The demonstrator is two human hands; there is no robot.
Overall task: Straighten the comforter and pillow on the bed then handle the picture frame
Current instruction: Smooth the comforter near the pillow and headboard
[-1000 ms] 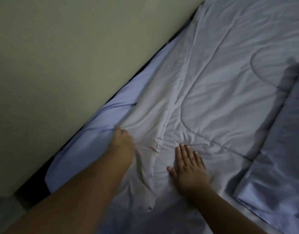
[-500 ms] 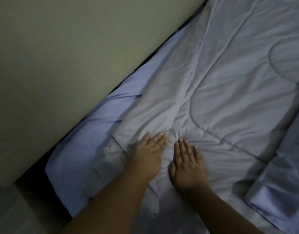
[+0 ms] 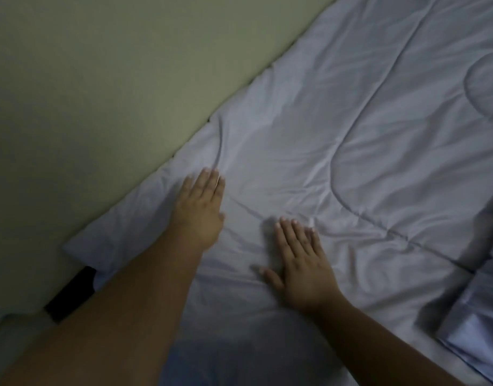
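Note:
A pale grey quilted comforter (image 3: 365, 135) covers the bed and reaches the wall on the left. My left hand (image 3: 200, 210) lies flat on it near the wall-side edge, fingers extended. My right hand (image 3: 301, 263) presses palm-down on the comforter a little to the right and nearer me, fingers spread. Neither hand holds anything. At the lower right lies a light blue pillow (image 3: 474, 338), only partly in view. No picture frame is visible.
A plain greenish wall (image 3: 100, 93) runs diagonally along the bed's left side. A dark gap (image 3: 69, 295) shows between the wall and the bed corner at the lower left. The room is dim.
The comforter's folded edge has been spread out to the wall, hiding the blue sheet. My left hand let go of the edge and now lies flat. Both hands slid apart over the fabric.

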